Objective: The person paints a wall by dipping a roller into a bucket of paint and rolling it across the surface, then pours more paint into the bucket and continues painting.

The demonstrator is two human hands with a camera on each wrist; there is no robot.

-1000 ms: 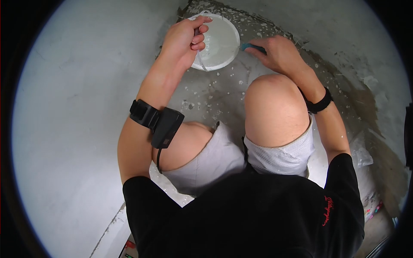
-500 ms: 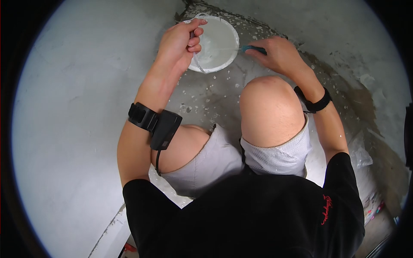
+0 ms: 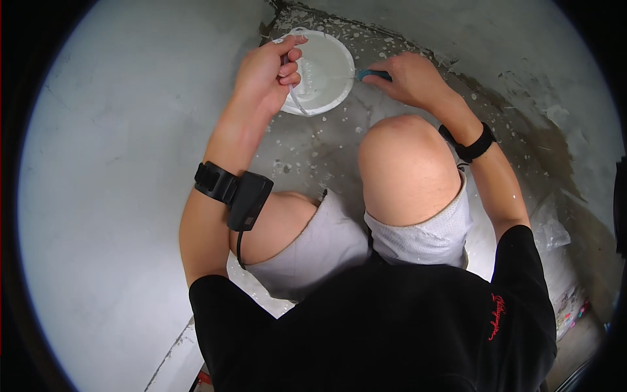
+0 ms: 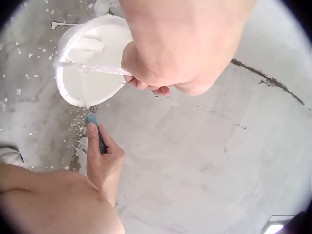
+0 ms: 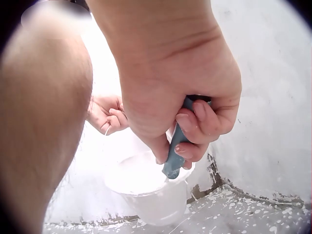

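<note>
A white bucket [image 3: 339, 98] with pale, wet-looking white material inside stands low in front of the knees. My left hand [image 3: 261, 72] grips the bucket's thin white handle [image 4: 100, 68], raised across the opening at the left side. On the other side, my right hand [image 3: 415, 81] holds a tool by its teal handle [image 5: 178, 151], fingers curled round it and thumb along it. The handle's front end sits right at the bucket's rim in the head view. A thin shaft extends from it toward the bucket; the tool's working end is hidden.
Bare knees [image 3: 408, 170] rise close below the right hand. Pale grey walls [image 3: 117, 163] meet the splattered floor [image 3: 300, 147] behind the bucket. Clear plastic [image 3: 554, 232] lies at the right. A black wrist camera [image 3: 249, 199] is strapped to the left forearm.
The bucket and both hands have shifted slightly left and a little nearer the body in the head view. Both grips look the same.
</note>
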